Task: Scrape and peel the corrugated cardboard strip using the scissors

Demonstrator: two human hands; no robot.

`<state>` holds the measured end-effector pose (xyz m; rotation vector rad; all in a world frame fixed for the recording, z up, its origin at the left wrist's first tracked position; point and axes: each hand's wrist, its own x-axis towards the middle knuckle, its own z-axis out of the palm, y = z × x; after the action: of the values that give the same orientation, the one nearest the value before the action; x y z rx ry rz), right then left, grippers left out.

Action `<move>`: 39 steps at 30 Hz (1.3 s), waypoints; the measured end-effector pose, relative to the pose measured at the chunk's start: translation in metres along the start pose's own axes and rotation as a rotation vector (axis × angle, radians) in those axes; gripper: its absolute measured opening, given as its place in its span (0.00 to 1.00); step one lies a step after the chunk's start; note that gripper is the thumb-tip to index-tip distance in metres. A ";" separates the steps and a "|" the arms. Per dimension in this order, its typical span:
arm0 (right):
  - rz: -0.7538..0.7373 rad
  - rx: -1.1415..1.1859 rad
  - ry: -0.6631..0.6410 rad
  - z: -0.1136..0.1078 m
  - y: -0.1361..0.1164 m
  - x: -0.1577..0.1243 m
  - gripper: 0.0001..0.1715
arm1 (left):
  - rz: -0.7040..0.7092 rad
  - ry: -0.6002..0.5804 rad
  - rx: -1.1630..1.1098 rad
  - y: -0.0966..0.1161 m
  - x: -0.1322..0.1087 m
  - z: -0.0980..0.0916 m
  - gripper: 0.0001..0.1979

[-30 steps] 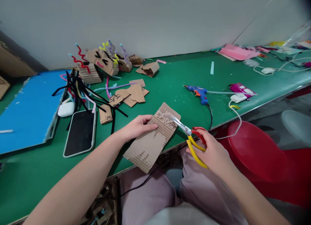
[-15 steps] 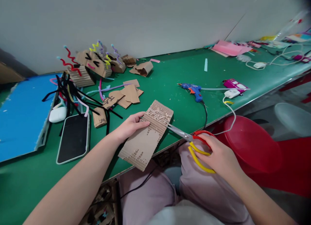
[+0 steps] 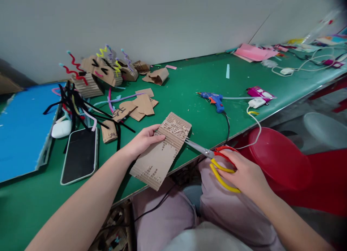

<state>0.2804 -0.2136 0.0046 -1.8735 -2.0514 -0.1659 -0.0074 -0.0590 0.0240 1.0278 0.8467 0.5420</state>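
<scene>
My left hand (image 3: 146, 141) grips the left side of a piece of corrugated cardboard (image 3: 158, 160), thumb on top. Ridges and torn patches show on the cardboard, which is held tilted over the table's front edge. In my right hand (image 3: 244, 171) are scissors (image 3: 202, 150) with red and yellow handles, fingers through the loops. Their blade tips meet the right edge of the cardboard, below its upper torn patch. Several cut cardboard pieces (image 3: 143, 105) lie on the table beyond my left hand.
A blue glue gun (image 3: 215, 99) with its cord lies right of centre. On the left are a phone (image 3: 80, 157), a white case (image 3: 61, 129), black pipe cleaners (image 3: 72, 99) and a blue board (image 3: 24, 135). Decorated cardboard figures (image 3: 100, 70) stand behind. A red stool (image 3: 279, 157) is at right.
The view has shifted slightly, so the table things appear a little further left. Both hands keep their hold, and the scissor tips stay at the cardboard's right edge.
</scene>
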 end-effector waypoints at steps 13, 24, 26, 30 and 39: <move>-0.009 -0.044 0.008 0.000 0.000 0.000 0.23 | 0.002 0.008 -0.034 0.001 0.000 0.002 0.21; -0.017 -0.086 -0.001 -0.002 0.003 -0.002 0.23 | 0.004 -0.001 -0.005 -0.001 0.001 -0.002 0.21; -0.017 -0.082 -0.012 -0.003 0.004 -0.002 0.23 | 0.007 -0.013 0.003 -0.002 0.001 -0.002 0.22; -0.029 -0.074 -0.018 -0.003 0.004 -0.002 0.23 | 0.022 -0.043 0.009 -0.003 0.001 -0.002 0.21; -0.077 -0.027 0.024 -0.004 -0.002 0.003 0.21 | 0.014 -0.071 -0.021 -0.002 0.001 -0.001 0.21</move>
<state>0.2787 -0.2127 0.0095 -1.8001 -2.1165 -0.2363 -0.0080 -0.0586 0.0215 1.0285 0.7698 0.5222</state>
